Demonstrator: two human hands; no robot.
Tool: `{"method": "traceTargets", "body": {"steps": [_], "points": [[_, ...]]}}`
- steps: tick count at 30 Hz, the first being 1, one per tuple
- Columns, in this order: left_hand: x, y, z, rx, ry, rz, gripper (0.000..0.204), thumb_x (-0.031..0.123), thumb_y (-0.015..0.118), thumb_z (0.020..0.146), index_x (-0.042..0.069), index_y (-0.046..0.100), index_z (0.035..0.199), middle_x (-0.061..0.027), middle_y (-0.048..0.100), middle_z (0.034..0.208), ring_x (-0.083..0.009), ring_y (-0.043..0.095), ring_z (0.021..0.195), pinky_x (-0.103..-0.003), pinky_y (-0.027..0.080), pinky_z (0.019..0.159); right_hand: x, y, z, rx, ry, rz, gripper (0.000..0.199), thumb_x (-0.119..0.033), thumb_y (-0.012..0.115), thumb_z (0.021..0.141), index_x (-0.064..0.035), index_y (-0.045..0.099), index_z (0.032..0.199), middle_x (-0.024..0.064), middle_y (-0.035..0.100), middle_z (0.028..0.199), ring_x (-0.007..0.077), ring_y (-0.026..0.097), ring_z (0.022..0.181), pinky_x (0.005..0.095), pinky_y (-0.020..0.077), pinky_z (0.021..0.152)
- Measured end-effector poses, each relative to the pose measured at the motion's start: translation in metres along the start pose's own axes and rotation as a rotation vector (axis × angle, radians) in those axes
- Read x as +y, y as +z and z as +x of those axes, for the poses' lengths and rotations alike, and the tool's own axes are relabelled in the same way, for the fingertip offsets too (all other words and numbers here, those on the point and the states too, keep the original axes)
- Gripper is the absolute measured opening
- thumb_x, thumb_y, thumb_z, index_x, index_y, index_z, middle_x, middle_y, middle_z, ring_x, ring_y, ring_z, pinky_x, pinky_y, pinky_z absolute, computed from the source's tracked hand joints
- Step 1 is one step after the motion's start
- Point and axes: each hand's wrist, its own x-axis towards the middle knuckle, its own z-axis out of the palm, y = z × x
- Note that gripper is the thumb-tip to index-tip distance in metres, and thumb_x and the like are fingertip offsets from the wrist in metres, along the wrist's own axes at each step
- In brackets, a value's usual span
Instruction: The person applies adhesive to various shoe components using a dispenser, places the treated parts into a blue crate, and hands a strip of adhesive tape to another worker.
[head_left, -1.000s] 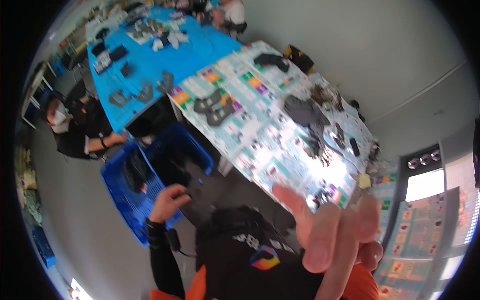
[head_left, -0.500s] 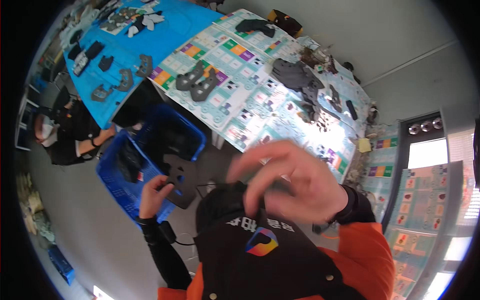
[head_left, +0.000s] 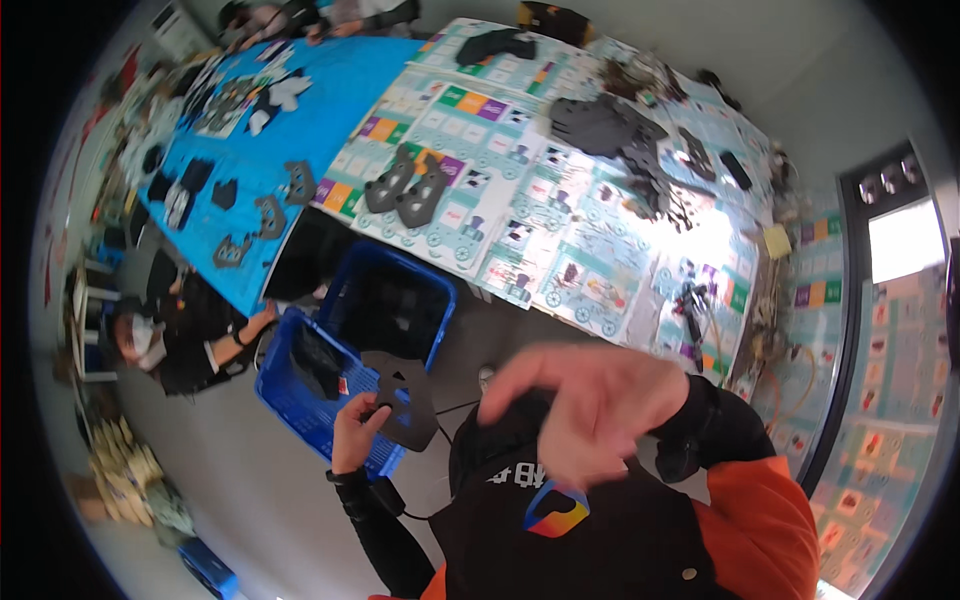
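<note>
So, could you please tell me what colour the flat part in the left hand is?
Dark grey, nearly black; the flat part in the left hand shows in the head view.

Flat dark grey plate [head_left: 402, 400], held over crate

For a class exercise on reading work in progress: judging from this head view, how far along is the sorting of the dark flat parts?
Done: many dark parts lie spread on the patterned table. In hand: the left hand holds a dark flat part over the blue crate; the right hand is raised, blurred, holding nothing visible. Left: another dark part in that crate.
</note>
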Motion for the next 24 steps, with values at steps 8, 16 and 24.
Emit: {"method": "traceTargets", "body": {"steps": [8,16,24], "points": [[0.054,0.011,0.006,-0.04,0.013,-0.003,0.019,0.004,0.074,0.091,-0.001,0.068,0.108,-0.0001,0.07,0.091,-0.0062,0.061,0.084,-0.023,0.048,0.077,0.023,0.058,0.046,-0.563,-0.093,0.064,0.069,-0.028,0.064,0.093,0.0138,0.036,0.141,0.017,0.064,0.099,0.027,0.062,0.105,0.0457,0.0378,0.105],[0.036,0.01,-0.012,-0.031,0.037,0.152,0.022,0.011,0.077,0.092,0.0,0.07,0.109,-0.0026,0.072,0.093,-0.0098,0.065,0.088,-0.027,0.052,0.082,0.046,0.091,0.025,-0.276,0.023,0.249,0.109,-0.078,0.029,0.099,0.0096,0.008,0.161,0.029,0.036,0.161,0.0412,0.02,0.156,0.0561,0.0097,0.125],[0.017,-0.002,-0.015,-0.039,0.016,0.022,0.019,0.008,0.074,0.094,-0.001,0.068,0.111,-0.0005,0.071,0.094,-0.0074,0.063,0.088,-0.025,0.05,0.081,0.051,0.096,0.043,-0.244,-0.049,0.324,0.092,-0.055,0.046,0.1,0.0089,0.017,0.158,0.0278,0.067,0.12,0.04,0.044,0.141,0.0594,0.0159,0.122]]}}
